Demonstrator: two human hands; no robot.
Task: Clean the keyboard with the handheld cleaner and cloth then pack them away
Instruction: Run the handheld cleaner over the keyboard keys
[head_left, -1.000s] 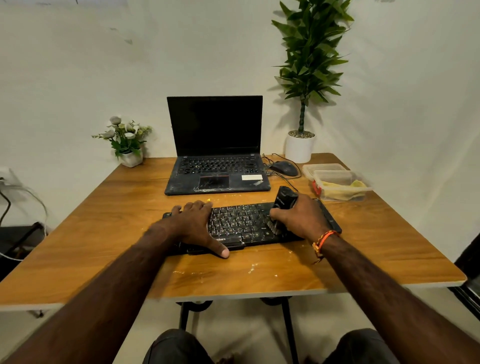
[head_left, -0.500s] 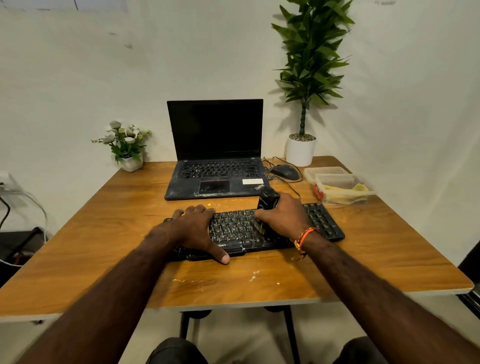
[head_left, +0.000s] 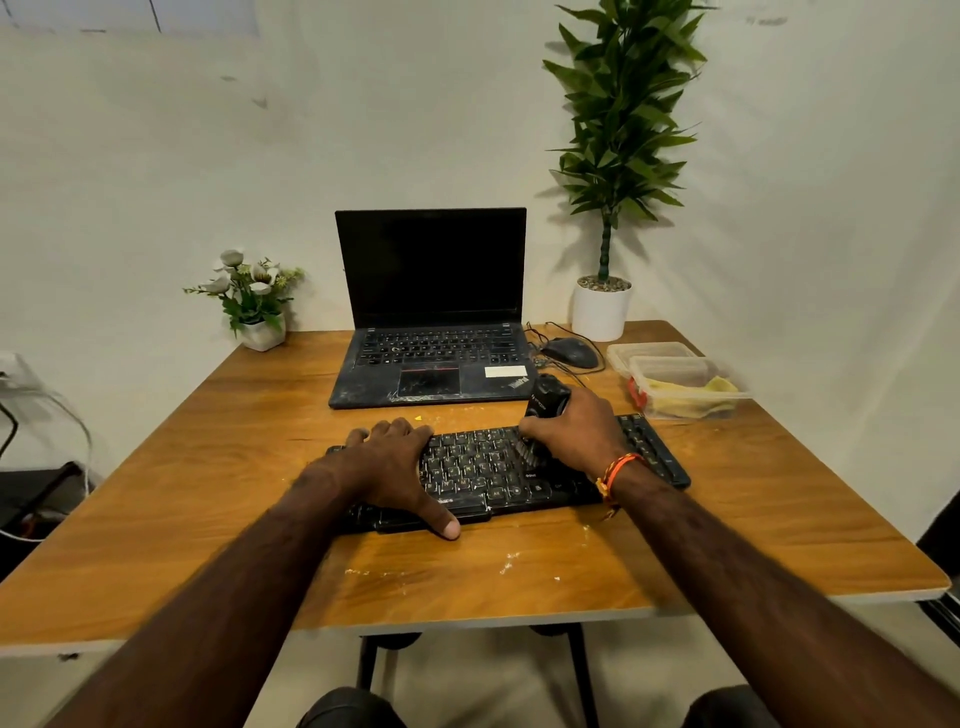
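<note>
A black keyboard (head_left: 483, 473) lies across the middle of the wooden table (head_left: 208, 467). My left hand (head_left: 395, 462) rests flat on its left end, thumb hooked over the front edge. My right hand (head_left: 576, 431) grips a black handheld cleaner (head_left: 545, 400), whose brush tip (head_left: 527, 449) touches the keys right of centre. A yellow cloth (head_left: 691, 392) lies inside a clear plastic box (head_left: 685, 410) at the right, beyond the keyboard's right end.
An open black laptop (head_left: 431, 312) stands behind the keyboard. A mouse (head_left: 571, 352) with its cable lies to its right. A tall potted plant (head_left: 602, 306) and a small flower pot (head_left: 260, 332) stand at the back. Pale crumbs (head_left: 509, 561) dot the table's front.
My right hand slid the cleaner left along the keys, then a little to the right again. My left hand stayed on the keyboard's left end. The camera tilted slightly upward.
</note>
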